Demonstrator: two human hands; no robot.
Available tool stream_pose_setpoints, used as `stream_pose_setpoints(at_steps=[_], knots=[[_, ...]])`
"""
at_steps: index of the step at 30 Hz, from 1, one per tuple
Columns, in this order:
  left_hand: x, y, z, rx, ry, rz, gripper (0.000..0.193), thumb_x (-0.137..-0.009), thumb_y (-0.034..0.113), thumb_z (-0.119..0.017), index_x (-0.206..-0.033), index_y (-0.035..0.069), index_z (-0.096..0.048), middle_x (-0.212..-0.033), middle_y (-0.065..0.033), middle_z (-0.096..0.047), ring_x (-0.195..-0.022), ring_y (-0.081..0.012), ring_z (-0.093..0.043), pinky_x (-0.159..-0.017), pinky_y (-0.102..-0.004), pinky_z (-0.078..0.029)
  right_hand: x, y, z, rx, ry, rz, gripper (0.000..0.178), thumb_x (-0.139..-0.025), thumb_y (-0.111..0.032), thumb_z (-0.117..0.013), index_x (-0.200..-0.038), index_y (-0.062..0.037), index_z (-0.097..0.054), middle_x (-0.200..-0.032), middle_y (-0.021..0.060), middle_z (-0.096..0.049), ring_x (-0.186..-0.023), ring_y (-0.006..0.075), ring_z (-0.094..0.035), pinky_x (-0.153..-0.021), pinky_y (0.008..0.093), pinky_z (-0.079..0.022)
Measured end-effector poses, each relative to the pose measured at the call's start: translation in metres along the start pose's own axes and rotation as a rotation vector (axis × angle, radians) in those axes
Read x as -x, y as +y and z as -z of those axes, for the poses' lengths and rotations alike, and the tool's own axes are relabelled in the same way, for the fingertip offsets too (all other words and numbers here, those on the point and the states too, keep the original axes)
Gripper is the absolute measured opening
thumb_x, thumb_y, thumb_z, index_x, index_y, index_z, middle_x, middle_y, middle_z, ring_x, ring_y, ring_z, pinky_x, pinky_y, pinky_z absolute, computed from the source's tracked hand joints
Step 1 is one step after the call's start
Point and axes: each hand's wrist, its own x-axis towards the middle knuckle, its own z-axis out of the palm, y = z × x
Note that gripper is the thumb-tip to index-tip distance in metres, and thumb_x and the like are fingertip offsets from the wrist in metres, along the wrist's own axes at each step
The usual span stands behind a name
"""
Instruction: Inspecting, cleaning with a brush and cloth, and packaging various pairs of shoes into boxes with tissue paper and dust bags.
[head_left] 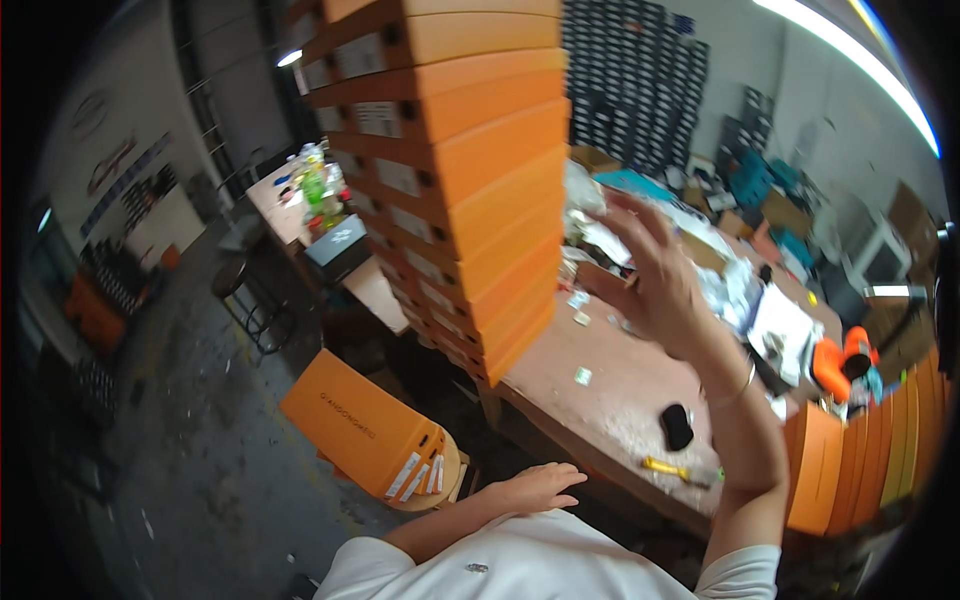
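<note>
A tall stack of orange shoe boxes (pixel 510 190) stands at the left end of the worktable (pixel 560 385), its top running out of view. My right hand (pixel 655 280) is raised beside the stack, over the table. Its fingers are apart and somewhat bent, a little blurred, with nothing visible between them. Low in front of my white shirt, my left hand (pixel 540 487) has its fingers stretched out and holds nothing. To the left of that hand, several orange shoe boxes (pixel 360 415) lie on a round wooden stool (pixel 452 475).
On the table lie a black oval object (pixel 677 427), a yellow-handled tool (pixel 665 467) and heaped papers and bags (pixel 735 290). More orange boxes (pixel 815 465) stand at the right. Dark boxes (pixel 640 80) are piled against the far wall. A dark stool (pixel 250 300) is at left.
</note>
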Motion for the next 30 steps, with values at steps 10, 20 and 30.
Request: stream_pose_setpoints(at_steps=[10,20,30], knots=[[0.003,-0.036,0.033,0.116,0.281,0.147,0.051,-0.091,0.032,-0.06,-0.131,0.002,-0.051,-0.129,-0.0167,-0.052,-0.118,-0.0341,-0.052,-0.098,-0.0403,-0.044,-0.278,-0.028,0.001,0.805,-0.368,0.393,0.065,-0.069,-0.037,-0.081,-0.125,-0.0147,-0.058,-0.141,0.0099,-0.038,-0.131,0.0328,-0.035,-0.109,0.0528,-0.028],[-0.088,-0.009,0.141,0.846,0.843,-0.329,0.075,-0.085,0.031,-0.072,-0.144,0.003,-0.033,-0.142,-0.0115,-0.042,-0.129,-0.0232,-0.043,-0.109,-0.0366,-0.032,-0.043,0.119,0.087,0.666,0.322,0.463,0.054,-0.065,-0.01,-0.08,-0.114,-0.0135,-0.057,-0.135,0.0152,-0.044,-0.126,0.0371,-0.042,-0.097,0.0476,-0.044],[-0.212,-0.101,0.067,1.857,0.735,-0.158,0.052,-0.097,0.044,-0.043,-0.131,0.005,-0.05,-0.124,-0.0101,-0.059,-0.115,-0.0268,-0.057,-0.097,-0.0423,-0.048,0.227,0.136,-0.02,-0.059,-0.369,-0.154,0.034,-0.056,-0.013,-0.077,-0.084,-0.0048,-0.059,-0.133,0.0143,-0.042,-0.127,0.0421,-0.037,-0.102,0.045,-0.044]])
